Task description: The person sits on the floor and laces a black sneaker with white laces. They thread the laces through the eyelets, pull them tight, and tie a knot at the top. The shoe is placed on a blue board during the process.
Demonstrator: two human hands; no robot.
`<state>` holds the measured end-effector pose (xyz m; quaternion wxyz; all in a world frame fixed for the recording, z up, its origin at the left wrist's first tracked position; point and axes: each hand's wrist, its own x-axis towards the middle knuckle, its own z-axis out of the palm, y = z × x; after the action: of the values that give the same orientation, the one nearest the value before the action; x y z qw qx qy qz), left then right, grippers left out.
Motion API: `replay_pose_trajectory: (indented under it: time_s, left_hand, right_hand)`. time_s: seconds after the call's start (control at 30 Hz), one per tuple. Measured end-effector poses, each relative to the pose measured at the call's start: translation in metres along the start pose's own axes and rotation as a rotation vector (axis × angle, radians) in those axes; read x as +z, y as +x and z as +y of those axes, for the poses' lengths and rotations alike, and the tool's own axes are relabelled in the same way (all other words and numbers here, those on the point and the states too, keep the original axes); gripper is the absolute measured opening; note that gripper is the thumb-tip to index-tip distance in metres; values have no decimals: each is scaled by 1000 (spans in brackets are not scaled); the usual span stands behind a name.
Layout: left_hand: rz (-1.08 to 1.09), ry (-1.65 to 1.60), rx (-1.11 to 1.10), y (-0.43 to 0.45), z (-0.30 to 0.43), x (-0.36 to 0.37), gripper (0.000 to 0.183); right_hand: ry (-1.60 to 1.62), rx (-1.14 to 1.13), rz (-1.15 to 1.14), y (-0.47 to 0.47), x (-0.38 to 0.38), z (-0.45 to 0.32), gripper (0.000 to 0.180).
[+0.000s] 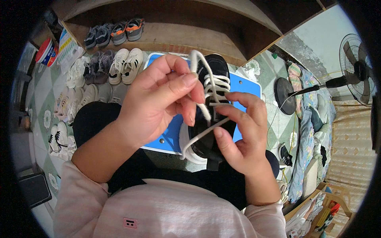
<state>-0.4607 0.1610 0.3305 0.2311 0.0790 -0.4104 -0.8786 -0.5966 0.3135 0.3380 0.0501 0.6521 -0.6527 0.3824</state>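
A black sneaker (212, 68) with a white sole lies on a blue stool top (247, 89), its toe pointing away from me. White shoelace (212, 80) zigzags across its front. My left hand (166, 95) pinches the lace between thumb and forefinger; a loop rises above the fingers and a tip hangs below them. My right hand (244, 128) is at the shoe's right side, fingers curled near the upper eyelets and thumb apart. The other lace end (205, 134) runs from near the right fingers down to the left over the shoe's opening. Whether the right fingers grip lace is unclear.
Rows of shoes (126, 65) stand on the tiled floor at the left, with more on a wooden shelf (178, 35) ahead. A standing fan (315, 86) is at the right, beside floral bedding (306, 148). A red and blue bucket (47, 53) stands far left.
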Motion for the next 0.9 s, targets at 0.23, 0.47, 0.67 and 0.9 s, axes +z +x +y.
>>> replay_pose_trajectory:
  time_s: [0.23, 0.47, 0.67, 0.9]
  left_hand:
    - [-40, 94, 85, 6, -8, -2, 37]
    - [-209, 399, 51, 4, -22, -15, 17]
    - [-58, 402, 2, 13, -1, -17, 14]
    - [-55, 513, -48, 13, -15, -26, 11]
  right_hand:
    - [175, 119, -45, 5, 12, -1, 19]
    - [68, 107, -55, 4, 15, 3, 19]
    - [1, 182, -108, 3, 20, 6, 28]
    - [139, 187, -167, 3, 23, 17, 30]
